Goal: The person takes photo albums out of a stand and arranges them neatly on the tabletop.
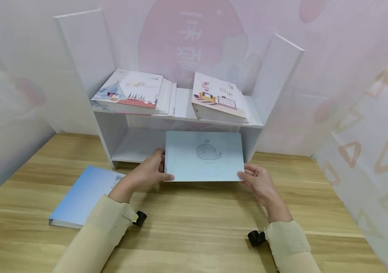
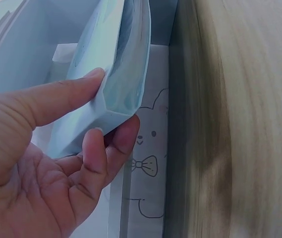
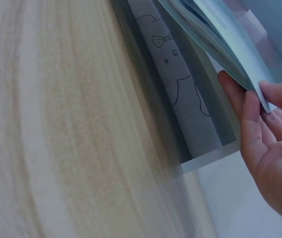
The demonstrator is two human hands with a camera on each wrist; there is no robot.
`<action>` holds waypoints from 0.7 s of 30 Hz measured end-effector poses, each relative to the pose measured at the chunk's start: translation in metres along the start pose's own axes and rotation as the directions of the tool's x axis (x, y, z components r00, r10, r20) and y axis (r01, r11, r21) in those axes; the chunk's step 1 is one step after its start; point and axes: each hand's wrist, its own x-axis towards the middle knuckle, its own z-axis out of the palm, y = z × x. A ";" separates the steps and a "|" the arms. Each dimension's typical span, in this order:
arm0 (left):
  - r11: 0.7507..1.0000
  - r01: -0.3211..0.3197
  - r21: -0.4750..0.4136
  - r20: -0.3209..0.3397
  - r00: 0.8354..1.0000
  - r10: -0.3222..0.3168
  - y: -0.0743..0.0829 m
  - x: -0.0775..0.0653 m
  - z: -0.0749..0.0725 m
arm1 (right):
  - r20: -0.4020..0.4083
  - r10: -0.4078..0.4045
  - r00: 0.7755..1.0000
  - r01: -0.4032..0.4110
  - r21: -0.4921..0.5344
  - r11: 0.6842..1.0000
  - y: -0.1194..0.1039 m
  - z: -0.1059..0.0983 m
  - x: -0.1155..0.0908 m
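Note:
Both hands hold a pale blue album (image 1: pixel 203 156) with a whale drawing on its cover, in front of the lower shelf. The left hand (image 1: pixel 150 168) grips its left end, thumb on the cover and fingers beneath. Opposite it, the right hand (image 1: pixel 259 182) pinches the near right corner between thumb and fingers. In the left wrist view, clear sleeves (image 2: pixel 131 64) show between the covers at the near edge. The right wrist view shows the cover (image 3: pixel 247 54) lifted slightly away from the pages near the thumb.
A white shelf unit (image 1: pixel 183 120) stands at the back against the wall. Its upper board bears a stack of illustrated albums (image 1: pixel 132 91) on the left and another leaning stack (image 1: pixel 216 96) on the right. A blue gradient binder (image 1: pixel 81 197) lies on the wooden table (image 1: pixel 194 227), beside the left forearm.

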 end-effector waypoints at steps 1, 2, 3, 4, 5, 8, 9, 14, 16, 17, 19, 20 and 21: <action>1.000 -0.004 -0.001 0.000 1.000 0.004 0.000 0.000 0.000 | 0.000 -0.004 1.000 0.004 0.001 1.000 0.000 0.000 0.000; 1.000 -0.013 -0.007 0.004 1.000 0.013 0.000 0.000 -0.001 | -0.004 -0.008 1.000 0.008 0.004 1.000 0.000 0.000 0.000; 1.000 -0.013 -0.013 0.004 1.000 0.013 0.000 -0.001 -0.001 | -0.001 -0.012 1.000 0.012 0.004 1.000 -0.001 0.000 0.000; 1.000 -0.015 -0.017 0.005 1.000 0.015 0.000 -0.001 -0.001 | -0.001 -0.018 1.000 0.018 0.009 1.000 -0.001 0.000 -0.001; 1.000 -0.018 -0.026 0.007 1.000 0.018 0.000 -0.001 -0.002 | 0.006 -0.025 1.000 0.025 0.010 1.000 -0.001 0.001 -0.001; 0.998 -0.029 -0.049 0.012 0.999 0.030 0.000 -0.002 -0.003 | 0.017 -0.049 0.999 0.049 0.017 0.999 -0.003 0.001 -0.002; 0.998 -0.032 -0.057 0.013 0.999 0.033 0.000 -0.003 -0.003 | 0.024 -0.056 0.998 0.056 0.016 0.998 -0.005 0.002 -0.002; 0.997 -0.045 -0.070 0.023 0.999 0.046 0.001 -0.006 -0.007 | 0.038 -0.071 0.997 0.071 0.006 0.997 -0.010 0.003 -0.004; 0.997 -0.041 -0.059 0.023 0.999 0.043 0.002 -0.007 -0.008 | 0.046 -0.080 0.996 0.080 0.007 0.997 -0.011 0.003 -0.005; 0.998 -0.037 -0.053 0.023 0.999 0.038 0.003 -0.007 -0.009 | 0.051 -0.086 0.995 0.086 0.010 0.996 -0.012 0.003 -0.005; 0.999 -0.033 -0.043 0.024 0.999 0.034 0.003 -0.009 -0.011 | 0.062 -0.095 0.994 0.094 0.018 0.995 -0.014 0.004 -0.006; 0.999 -0.032 -0.039 0.024 0.999 0.033 0.004 -0.009 -0.012 | 0.066 -0.100 0.993 0.098 0.023 0.995 -0.015 0.005 -0.007; 0.999 -0.033 -0.036 0.025 0.999 0.034 0.004 -0.010 -0.013 | 0.072 -0.102 0.992 0.101 0.026 0.995 -0.015 0.005 -0.007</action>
